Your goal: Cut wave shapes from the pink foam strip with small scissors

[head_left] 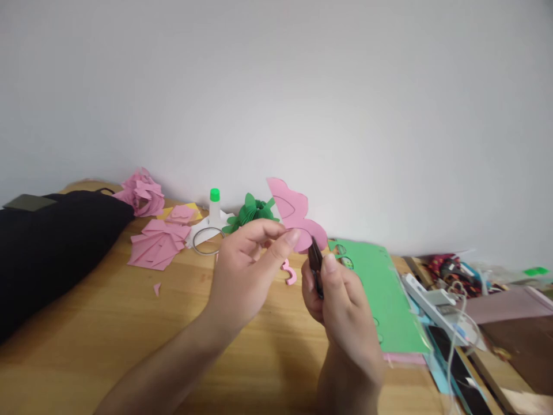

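Observation:
Between the thumb and fingers of my left hand [246, 265] is a pink paper cutout [296, 204] with rounded lobes and a curved line drawn on it. My right hand [345, 300] grips a small dark tool, which looks like scissors [317, 259]. Its pointed tip touches or overlaps the lower right edge of the paper; whether the blades are apart I cannot tell. Below the paper, a curled pink paper scrap [289, 272] lies on or just above the wooden table [142, 334]. My fingers hide part of the cutout and the tool's handles.
Folded pink papers [159, 245], a glue stick [215, 206], a metal ring [209, 241] and a green paper ornament [256, 212] stand near the wall. A black bag [56, 248] lies left. Green sheets [380, 300], a power strip [432, 305] and a phone [458, 369] lie right.

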The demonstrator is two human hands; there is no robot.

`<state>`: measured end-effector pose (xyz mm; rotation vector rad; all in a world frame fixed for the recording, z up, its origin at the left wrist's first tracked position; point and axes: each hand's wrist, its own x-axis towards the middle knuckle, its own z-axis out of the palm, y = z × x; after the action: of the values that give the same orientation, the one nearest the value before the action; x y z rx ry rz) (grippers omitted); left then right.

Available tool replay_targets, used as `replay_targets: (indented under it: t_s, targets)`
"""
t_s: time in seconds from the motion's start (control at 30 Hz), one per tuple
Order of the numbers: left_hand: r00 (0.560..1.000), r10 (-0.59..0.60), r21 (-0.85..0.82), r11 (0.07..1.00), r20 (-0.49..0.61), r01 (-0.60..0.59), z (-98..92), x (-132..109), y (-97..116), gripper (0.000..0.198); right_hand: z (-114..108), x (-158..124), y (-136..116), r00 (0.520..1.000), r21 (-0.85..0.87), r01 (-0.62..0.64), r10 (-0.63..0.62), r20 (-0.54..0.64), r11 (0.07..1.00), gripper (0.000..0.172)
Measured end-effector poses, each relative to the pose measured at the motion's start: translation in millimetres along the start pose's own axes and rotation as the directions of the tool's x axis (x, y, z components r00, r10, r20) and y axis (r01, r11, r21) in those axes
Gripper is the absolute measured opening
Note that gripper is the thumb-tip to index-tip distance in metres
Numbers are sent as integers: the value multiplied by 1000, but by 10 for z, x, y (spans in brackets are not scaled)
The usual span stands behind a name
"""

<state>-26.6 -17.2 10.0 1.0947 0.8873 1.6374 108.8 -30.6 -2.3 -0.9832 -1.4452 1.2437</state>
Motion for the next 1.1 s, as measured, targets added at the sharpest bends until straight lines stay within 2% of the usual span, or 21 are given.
replay_targets:
  t_s: [0.23, 0.47, 0.87, 1.1]
  targets:
    - [999, 32, -58, 998, -12, -33, 2, 3, -44, 14, -13, -9, 30, 1000, -26, -13, 13, -1, 1000, 48]
    - [999, 46, -10, 999, 3, -46, -9, 10, -19, 16, -1, 4, 19, 1000, 31, -28, 28, 12, 999, 49]
    - [1000, 18, -78, 997, -5, -18, 9, 18, -35, 14, -19, -8, 25, 1000, -1, -26, 26, 15, 1000, 48]
    - [998, 45, 9, 999, -51, -45, -23, 11, -70, 13, -24, -16, 20, 999, -47, -19, 20, 31, 999, 46]
